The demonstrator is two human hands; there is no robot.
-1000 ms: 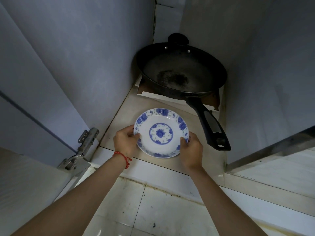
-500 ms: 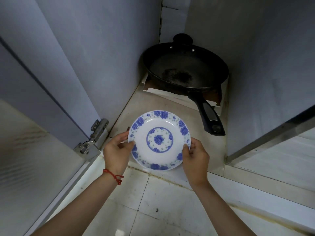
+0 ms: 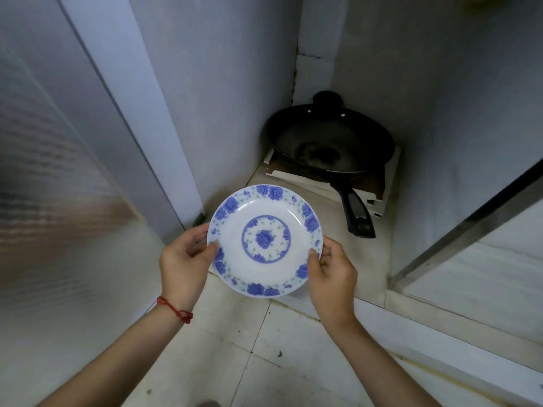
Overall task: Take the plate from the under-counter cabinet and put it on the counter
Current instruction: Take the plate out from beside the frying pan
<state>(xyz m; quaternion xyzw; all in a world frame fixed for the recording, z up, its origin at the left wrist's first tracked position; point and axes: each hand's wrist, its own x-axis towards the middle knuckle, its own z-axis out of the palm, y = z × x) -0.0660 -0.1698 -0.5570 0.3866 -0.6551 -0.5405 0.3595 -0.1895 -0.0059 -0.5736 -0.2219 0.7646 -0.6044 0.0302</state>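
At the far left of the frame the cabinet door (image 3: 53, 201) shows only as a pale, blurred sheet cut off by the edge, so you cannot make out its surface. Low and left of centre, your left hand (image 3: 183, 264) grasps the plate (image 3: 264, 240) by its left rim, thumb on the upper face, the other fingers hidden beneath it. A red string bracelet (image 3: 175, 309) circles that wrist.

The plate sits in the middle of the frame, held clear in the air in front of the cabinet opening, above the edge of the cabinet floor (image 3: 296, 198) and the tiled floor (image 3: 249, 348) below. It is round and white, with blue flowers around the rim and a blue ring enclosing one blue flower at the centre. It faces up toward you.

Right of centre, your right hand (image 3: 333, 273) grips the opposite rim, thumb on top, its fingers also hidden beneath.

Upper right, deep in the cabinet, a black frying pan (image 3: 332, 142) rests on flat cardboard (image 3: 374, 190), its handle pointing toward you. The pan's inside is dark and hard to read.
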